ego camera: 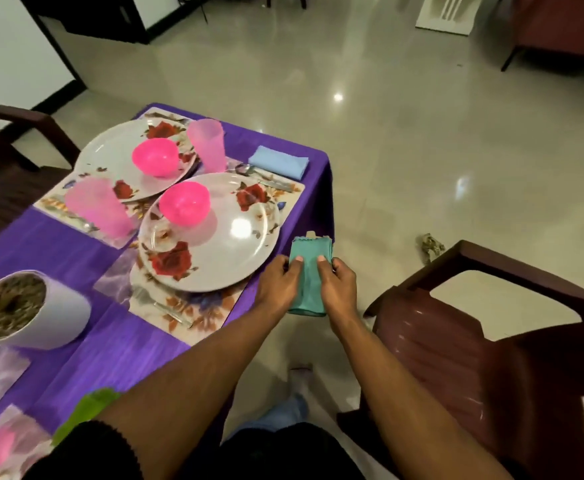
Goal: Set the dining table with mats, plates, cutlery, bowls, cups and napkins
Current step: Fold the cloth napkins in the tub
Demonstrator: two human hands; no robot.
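Nearly done at this end of the surface (76, 258), judging by what lies on the purple cloth. Taking the near plate (214, 237) as the landmark: it sits on a floral mat (193, 310), a pink bowl (185, 203) rests on its far-left part, a pink cup (98, 207) stands just left of it, and cutlery (166, 308) lies on the mat along its near-left side. Beyond the near plate is a second plate (117, 154) with its own pink bowl (155, 162) and pink cup (208, 144), and a folded blue napkin (279, 162) lies far-right of the near plate, near the cloth's corner.

Both hands are closed on a folded teal napkin (309, 271), right of the near plate at the cloth's edge: the left hand (278, 284) and the right hand (337, 285) each pinch a long side, thumbs on top. Whether it already touches the cloth or hangs just over the edge cannot be told.

What seems left for this setting is laying the teal napkin down beside the near plate. Nearer the camera, left of that plate, a white pot (37, 310) stands, and more pink and green items show at the bottom-left (too cut off to name), so further settings may remain
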